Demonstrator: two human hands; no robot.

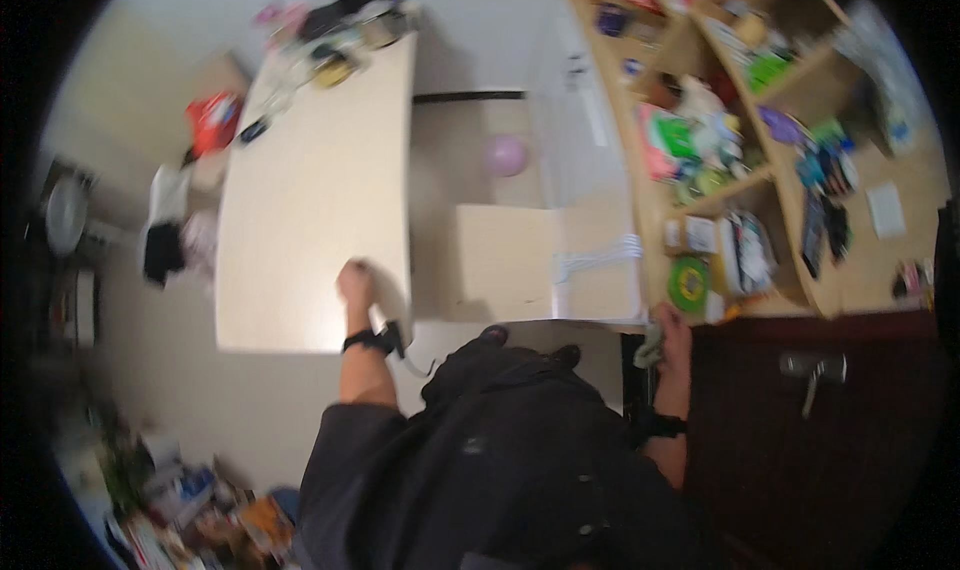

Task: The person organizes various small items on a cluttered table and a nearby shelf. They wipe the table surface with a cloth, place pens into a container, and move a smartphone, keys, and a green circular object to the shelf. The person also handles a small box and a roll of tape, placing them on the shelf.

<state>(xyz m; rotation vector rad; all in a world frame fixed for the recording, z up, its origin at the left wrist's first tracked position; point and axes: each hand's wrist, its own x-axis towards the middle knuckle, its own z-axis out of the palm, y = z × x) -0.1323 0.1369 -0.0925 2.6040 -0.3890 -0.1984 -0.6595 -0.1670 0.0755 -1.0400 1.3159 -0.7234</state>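
My left hand [355, 279] is curled low over the near right part of a pale wooden tabletop [315, 180]; a small dark spot shows at its fingers, too blurred to name. Down at the right, my right hand [673, 330] is beside the near corner of a wooden shelf unit, with a greyish-green cloth [648, 346] hanging from it. Near that hand, a green round roll [688, 285] stands in the lowest compartment. Both wrists wear black straps.
Between table and shelves lie a wooden board [499, 262], a white panel [585, 157] with white cords [600, 258], and a pink balloon [506, 156] on the floor. A dark door with a metal handle [813, 367] is at the right. Clutter [217, 510] fills the lower left.
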